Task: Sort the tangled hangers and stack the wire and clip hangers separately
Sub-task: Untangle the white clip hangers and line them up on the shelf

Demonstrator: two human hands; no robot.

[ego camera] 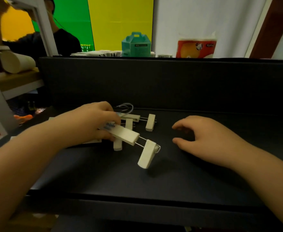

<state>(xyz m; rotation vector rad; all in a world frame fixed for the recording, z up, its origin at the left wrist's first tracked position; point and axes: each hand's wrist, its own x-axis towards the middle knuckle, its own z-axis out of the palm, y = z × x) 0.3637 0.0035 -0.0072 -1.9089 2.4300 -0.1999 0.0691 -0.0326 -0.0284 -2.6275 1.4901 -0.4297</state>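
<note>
My left hand [94,121] grips the bar of a white clip hanger [126,135], lifted a little and tilted, its right clip [147,154] hanging down over the dark table [154,181]. Behind it lies another white clip hanger [132,117] with its clip [150,122] flat on the table; a thin wire hook [126,106] sticks out at the back. My right hand [202,138] hovers to the right of the hangers, fingers loosely curved, holding nothing.
A dark raised panel [154,77] closes the table's back. Beyond it stand a teal box [135,45] and an orange-and-white package [196,46]. A shelf with a pale roll [15,61] is at the left, and a person in black stands behind it.
</note>
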